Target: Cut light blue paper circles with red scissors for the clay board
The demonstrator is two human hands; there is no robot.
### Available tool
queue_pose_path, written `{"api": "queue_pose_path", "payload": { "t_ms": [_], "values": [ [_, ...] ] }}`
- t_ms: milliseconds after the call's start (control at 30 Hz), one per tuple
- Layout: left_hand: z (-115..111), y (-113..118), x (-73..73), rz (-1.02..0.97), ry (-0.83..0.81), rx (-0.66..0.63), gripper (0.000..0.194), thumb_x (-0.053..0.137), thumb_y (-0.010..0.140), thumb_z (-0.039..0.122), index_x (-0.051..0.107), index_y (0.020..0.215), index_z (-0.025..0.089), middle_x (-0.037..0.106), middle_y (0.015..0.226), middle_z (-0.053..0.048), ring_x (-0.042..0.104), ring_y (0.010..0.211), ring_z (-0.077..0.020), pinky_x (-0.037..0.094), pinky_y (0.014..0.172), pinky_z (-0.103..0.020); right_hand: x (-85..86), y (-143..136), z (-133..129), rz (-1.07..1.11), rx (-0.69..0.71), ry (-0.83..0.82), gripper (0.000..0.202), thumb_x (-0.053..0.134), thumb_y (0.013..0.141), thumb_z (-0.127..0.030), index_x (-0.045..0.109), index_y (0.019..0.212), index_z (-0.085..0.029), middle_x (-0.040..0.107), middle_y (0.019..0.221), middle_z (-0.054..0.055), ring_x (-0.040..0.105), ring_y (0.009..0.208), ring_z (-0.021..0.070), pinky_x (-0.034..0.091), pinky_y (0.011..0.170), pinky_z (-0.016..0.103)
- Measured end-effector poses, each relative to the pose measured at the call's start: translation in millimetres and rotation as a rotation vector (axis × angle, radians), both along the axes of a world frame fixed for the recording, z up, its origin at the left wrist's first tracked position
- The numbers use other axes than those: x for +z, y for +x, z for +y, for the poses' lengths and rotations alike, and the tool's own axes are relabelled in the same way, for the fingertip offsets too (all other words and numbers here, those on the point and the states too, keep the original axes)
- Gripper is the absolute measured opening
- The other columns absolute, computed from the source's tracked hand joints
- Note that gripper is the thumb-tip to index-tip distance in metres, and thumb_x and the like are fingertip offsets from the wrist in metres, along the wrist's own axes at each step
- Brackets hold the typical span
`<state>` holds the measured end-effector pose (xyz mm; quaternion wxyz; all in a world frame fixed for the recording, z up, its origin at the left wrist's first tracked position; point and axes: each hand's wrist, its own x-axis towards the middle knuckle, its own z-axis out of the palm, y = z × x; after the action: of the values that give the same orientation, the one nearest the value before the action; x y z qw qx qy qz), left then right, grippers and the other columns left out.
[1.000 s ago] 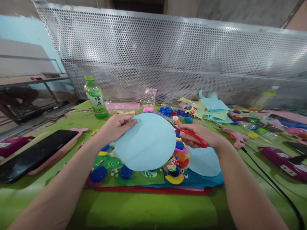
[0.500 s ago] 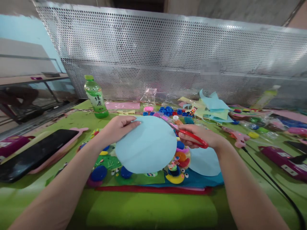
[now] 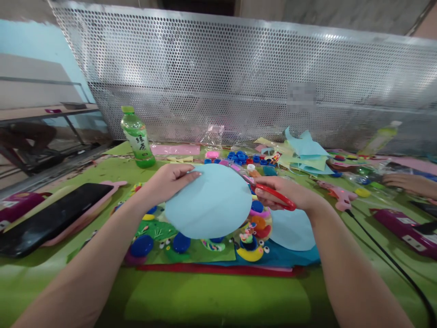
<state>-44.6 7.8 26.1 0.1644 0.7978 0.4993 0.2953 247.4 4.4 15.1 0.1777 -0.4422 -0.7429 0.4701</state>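
My left hand [image 3: 174, 182] pinches the upper left edge of a round light-blue sheet of paper [image 3: 210, 200]. The sheet is held above the table, tilted toward me. In my right hand [image 3: 283, 189] is a pair of scissors with red handles [image 3: 278, 197]; their blades lie along the sheet's upper right edge. Below the paper are colourful craft pieces, among them blue caps [image 3: 141, 246], a yellow banana shape with googly eyes [image 3: 251, 253] and green paper. Another light-blue round piece [image 3: 293, 232] lies under my right wrist.
A green tea bottle [image 3: 138, 139] stands at the back left, a black phone [image 3: 58, 216] at the left. A pink glue gun [image 3: 337, 193] with a black cord lies right. Paper scraps [image 3: 307, 150] are piled behind. Another person's hand [image 3: 411, 183] rests at the far right.
The round sheet's lower edge has lifted slightly, showing more of the pieces beneath. Another person's hand has come into view at the far right. My hands have barely moved.
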Motion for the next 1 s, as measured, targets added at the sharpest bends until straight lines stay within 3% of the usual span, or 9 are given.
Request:
{"api": "queue_pose_path", "payload": {
  "t_ms": [300, 667, 1000],
  "values": [
    [1.2, -2.2, -0.1, 0.026, 0.020, -0.003, 0.032, 0.046, 0.081, 0.043, 0.060, 0.071, 0.017, 0.058, 0.064, -0.002, 0.051, 0.056, -0.0116, 0.035, 0.046, -0.020, 6.6, -1.9, -5.7, -0.023, 0.006, -0.028, 0.037, 0.051, 0.081, -0.054, 0.048, 0.096, -0.020, 0.035, 0.056, -0.007, 0.033, 0.046, 0.0066, 0.026, 0.042, 0.021],
    [1.0, 1.7, -0.9, 0.052, -0.028, -0.054, 0.036, 0.042, 0.083, 0.044, 0.049, 0.061, 0.016, 0.048, 0.058, 0.001, 0.045, 0.051, -0.0089, 0.033, 0.047, -0.021, 4.4, -3.5, -5.5, -0.029, 0.040, -0.001, 0.030, 0.047, 0.085, -0.049, 0.046, 0.085, -0.019, 0.038, 0.059, -0.006, 0.033, 0.043, 0.0050, 0.027, 0.040, 0.020],
    [-0.3, 0.9, 0.5, 0.013, -0.012, -0.056, 0.032, 0.047, 0.080, 0.043, 0.056, 0.063, 0.018, 0.053, 0.056, 0.000, 0.049, 0.052, -0.0112, 0.034, 0.045, -0.021, 10.3, -5.8, -7.8, -0.101, 0.022, 0.078, 0.035, 0.051, 0.080, -0.053, 0.050, 0.085, -0.018, 0.039, 0.059, -0.005, 0.034, 0.045, 0.0063, 0.029, 0.041, 0.022]
  ]
}}
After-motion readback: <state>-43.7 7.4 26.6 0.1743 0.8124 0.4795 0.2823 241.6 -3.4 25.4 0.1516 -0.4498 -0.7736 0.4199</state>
